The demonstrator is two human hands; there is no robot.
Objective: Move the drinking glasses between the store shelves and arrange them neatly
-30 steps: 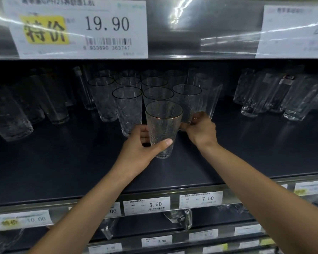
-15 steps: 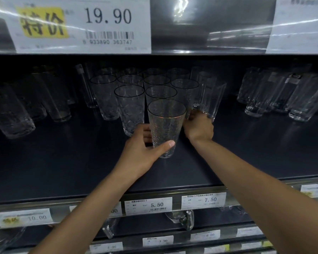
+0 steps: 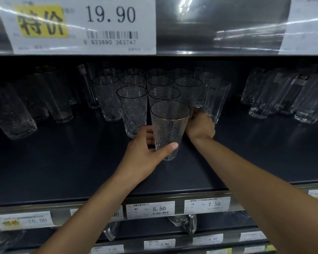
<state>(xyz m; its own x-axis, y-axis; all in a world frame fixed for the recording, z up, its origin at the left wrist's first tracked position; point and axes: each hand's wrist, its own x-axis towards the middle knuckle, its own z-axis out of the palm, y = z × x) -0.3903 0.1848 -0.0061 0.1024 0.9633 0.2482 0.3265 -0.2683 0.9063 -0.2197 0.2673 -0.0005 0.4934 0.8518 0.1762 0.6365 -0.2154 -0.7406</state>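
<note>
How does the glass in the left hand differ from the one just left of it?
The held glass has a gold-coloured rim; the neighbour glass has a dark rim. The left hand grips the held glass, nearest the shelf front; the neighbour glass stands ungripped, farther back. Both are clear, textured, tapered, upright.

The left hand (image 3: 143, 153) holds a clear dimple-textured glass (image 3: 168, 129) with a gold rim. Below both hands, white price tags (image 3: 150, 209); above, a yellow-marked tag (image 3: 81, 24). The shelf (image 3: 62, 162) is dark grey.
</note>
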